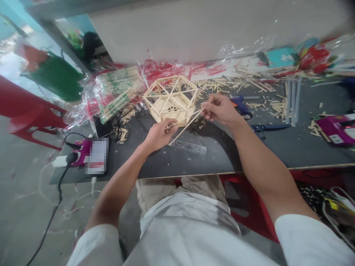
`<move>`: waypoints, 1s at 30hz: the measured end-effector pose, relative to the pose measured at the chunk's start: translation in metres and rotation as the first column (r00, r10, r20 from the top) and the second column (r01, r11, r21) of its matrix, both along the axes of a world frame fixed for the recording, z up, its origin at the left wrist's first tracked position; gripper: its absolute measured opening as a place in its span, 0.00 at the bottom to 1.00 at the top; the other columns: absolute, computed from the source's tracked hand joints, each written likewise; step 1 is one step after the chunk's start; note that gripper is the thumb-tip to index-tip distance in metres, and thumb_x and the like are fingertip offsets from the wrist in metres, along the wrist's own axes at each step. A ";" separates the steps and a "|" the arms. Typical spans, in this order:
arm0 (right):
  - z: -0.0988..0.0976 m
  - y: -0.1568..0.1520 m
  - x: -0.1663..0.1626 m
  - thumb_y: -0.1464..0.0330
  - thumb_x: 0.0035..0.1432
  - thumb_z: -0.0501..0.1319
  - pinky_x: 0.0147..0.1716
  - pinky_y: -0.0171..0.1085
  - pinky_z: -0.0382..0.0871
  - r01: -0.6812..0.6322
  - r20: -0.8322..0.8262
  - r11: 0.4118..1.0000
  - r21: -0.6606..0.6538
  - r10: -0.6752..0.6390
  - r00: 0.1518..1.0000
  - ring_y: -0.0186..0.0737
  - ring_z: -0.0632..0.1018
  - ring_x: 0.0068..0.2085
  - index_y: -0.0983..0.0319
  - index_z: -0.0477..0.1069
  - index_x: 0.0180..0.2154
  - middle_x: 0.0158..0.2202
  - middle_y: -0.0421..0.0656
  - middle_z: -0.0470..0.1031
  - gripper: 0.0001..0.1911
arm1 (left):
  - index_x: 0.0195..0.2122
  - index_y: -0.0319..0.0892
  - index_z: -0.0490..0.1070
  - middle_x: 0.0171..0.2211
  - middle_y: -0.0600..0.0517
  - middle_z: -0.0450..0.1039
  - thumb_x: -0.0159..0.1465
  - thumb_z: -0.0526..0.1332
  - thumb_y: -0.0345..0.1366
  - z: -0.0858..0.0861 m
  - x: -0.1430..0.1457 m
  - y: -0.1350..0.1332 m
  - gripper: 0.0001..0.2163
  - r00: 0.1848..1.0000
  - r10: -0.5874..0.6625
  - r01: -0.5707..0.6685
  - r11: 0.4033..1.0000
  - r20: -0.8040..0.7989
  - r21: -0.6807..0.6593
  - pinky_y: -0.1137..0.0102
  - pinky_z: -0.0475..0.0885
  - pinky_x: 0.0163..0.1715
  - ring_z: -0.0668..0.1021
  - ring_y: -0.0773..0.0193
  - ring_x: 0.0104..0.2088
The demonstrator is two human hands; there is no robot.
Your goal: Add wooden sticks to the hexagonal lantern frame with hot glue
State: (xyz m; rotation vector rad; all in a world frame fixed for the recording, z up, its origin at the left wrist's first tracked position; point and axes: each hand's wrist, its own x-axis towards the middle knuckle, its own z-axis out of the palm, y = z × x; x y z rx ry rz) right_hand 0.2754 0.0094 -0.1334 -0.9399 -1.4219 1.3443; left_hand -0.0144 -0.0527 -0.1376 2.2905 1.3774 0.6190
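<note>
A hexagonal framework of pale wooden sticks (175, 96), with a small round spoked pattern near its front, rests on the dark table. My right hand (219, 109), at the right of this framework, pinches the upper end of a long thin wooden stick (184, 129). The stick slants down to the left, its lower end just past the fingertips of my left hand (161, 136). Those left fingers are curled together at the framework's near edge; what lies between them is too small to tell. Under the stick lies a clear plastic ruler (191, 147).
Wrapped chopsticks (119, 83) lie in plastic at the left, near a phone (96, 157) on a cable. A blue glue gun (240, 105), a dark blue-handled tool (270, 128) and translucent glue sticks (293, 101) lie rightward. Cut stick pieces (219, 85) litter the back.
</note>
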 end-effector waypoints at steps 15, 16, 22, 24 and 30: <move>-0.001 0.001 0.008 0.48 0.50 0.78 0.12 0.30 0.56 -0.173 0.067 0.983 -0.061 0.177 0.982 0.30 0.70 0.16 0.59 0.69 0.28 0.20 0.39 0.76 0.26 | 0.69 0.43 0.61 0.54 0.42 0.77 0.74 0.55 0.33 0.000 -0.001 -0.001 0.23 0.981 -0.153 0.154 0.988 -0.118 -0.006 0.62 0.76 0.47 0.81 0.58 0.45; -0.001 0.001 0.008 0.48 0.51 0.77 0.12 0.30 0.57 -0.214 0.096 0.974 -0.079 0.221 0.971 0.31 0.71 0.17 0.59 0.69 0.28 0.20 0.39 0.76 0.26 | 0.69 0.43 0.62 0.54 0.42 0.77 0.74 0.55 0.34 -0.001 -0.003 0.000 0.22 0.979 -0.146 0.147 0.989 -0.143 -0.003 0.61 0.76 0.48 0.82 0.56 0.47; 0.003 -0.002 0.008 0.50 0.56 0.76 0.16 0.28 0.54 -0.368 0.145 0.925 -0.091 0.378 0.914 0.26 0.65 0.18 0.60 0.70 0.31 0.19 0.34 0.70 0.24 | 0.71 0.48 0.62 0.57 0.43 0.76 0.75 0.53 0.32 -0.003 -0.006 0.001 0.23 0.968 -0.189 0.195 0.980 -0.167 0.023 0.60 0.77 0.51 0.81 0.52 0.54; 0.007 -0.003 0.009 0.51 0.58 0.74 0.17 0.27 0.56 -0.471 0.163 0.874 -0.119 0.485 0.859 0.25 0.64 0.19 0.60 0.70 0.32 0.20 0.33 0.68 0.23 | 0.73 0.50 0.59 0.56 0.44 0.77 0.73 0.53 0.28 -0.003 -0.005 -0.001 0.27 0.961 -0.213 0.218 0.976 -0.178 0.012 0.61 0.77 0.50 0.81 0.52 0.54; 0.016 -0.002 0.014 0.51 0.64 0.70 0.20 0.27 0.59 -0.747 0.317 0.629 -0.216 0.769 0.555 0.26 0.66 0.20 0.63 0.79 0.42 0.21 0.34 0.69 0.20 | 0.70 0.47 0.64 0.59 0.43 0.76 0.73 0.54 0.29 -0.004 -0.003 0.000 0.25 0.963 -0.191 0.196 0.981 -0.193 0.007 0.63 0.77 0.51 0.80 0.51 0.58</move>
